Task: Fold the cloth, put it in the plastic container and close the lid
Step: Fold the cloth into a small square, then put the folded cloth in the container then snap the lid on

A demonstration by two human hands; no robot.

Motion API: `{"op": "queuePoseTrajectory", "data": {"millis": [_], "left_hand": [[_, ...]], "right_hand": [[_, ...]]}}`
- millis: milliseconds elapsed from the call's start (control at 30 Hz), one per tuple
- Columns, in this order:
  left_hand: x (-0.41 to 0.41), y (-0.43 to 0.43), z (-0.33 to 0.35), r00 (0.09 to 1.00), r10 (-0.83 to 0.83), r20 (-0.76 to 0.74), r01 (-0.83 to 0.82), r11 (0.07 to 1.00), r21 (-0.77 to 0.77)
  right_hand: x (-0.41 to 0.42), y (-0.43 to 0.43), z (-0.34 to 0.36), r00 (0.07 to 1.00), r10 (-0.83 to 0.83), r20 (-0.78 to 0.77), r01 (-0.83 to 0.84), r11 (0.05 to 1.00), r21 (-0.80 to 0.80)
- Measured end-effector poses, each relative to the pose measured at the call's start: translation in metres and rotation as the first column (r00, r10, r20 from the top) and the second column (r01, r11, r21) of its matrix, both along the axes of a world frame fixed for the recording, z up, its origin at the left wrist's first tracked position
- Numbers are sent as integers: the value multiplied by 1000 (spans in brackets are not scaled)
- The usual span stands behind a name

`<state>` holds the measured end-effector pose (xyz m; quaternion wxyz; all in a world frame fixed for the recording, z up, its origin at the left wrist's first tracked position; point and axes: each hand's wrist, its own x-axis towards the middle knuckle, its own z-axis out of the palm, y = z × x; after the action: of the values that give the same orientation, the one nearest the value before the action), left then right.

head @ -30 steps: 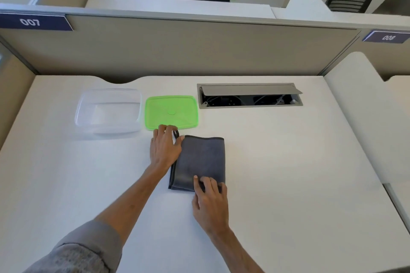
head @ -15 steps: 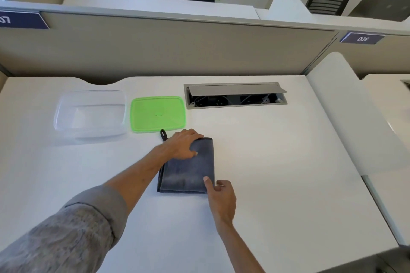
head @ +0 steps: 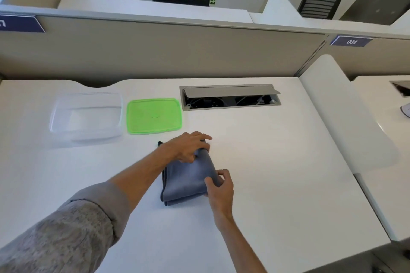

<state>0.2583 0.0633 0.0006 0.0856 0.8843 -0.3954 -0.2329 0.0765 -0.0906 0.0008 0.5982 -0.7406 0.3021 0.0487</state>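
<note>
So both hands are pinched shut on the cloth's point(head: 188, 180) lifted right edge, left hand point(head: 190, 148) at the far corner, right hand point(head: 218, 186) at the near one I think, and the container point(head: 86, 116) sits far-left of the fingers, nearer the left hand.

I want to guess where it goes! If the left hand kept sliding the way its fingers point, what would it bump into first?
Probably nothing soon. The left hand grips the far end of the gray cloth, fingers pointing right across the bare white desk. That way looks free up to the raised side panel, though depth is hard to judge.
</note>
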Motion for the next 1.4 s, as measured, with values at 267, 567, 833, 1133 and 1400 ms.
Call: {"op": "queuePoseTrajectory", "data": {"millis": [267, 567, 833, 1133, 1400], "left_hand": [[-9, 46, -4, 756, 451, -474, -611, 746, -265], [-80, 64, -21, 384, 553, -740, -889, 437, -135], [-109, 61, -27, 425, 572, -702, -898, 365, -247], [-156, 95, -1, 352, 553, -755, -936, 212, -281], [-147, 196, 38, 213, 501, -839, -974, 44, -221]], "right_hand": [[14, -42, -11, 946, -283, -156, 319, 896, 308], [23, -40, -19, 994, -20, -106, 37, 987, 154], [24, -48, -14, 967, 183, -179, -149, 971, 186], [23, -20, 4, 941, 336, 27, -333, 939, -84], [61, 86, 29, 922, 375, 101, -372, 927, -41]]}}
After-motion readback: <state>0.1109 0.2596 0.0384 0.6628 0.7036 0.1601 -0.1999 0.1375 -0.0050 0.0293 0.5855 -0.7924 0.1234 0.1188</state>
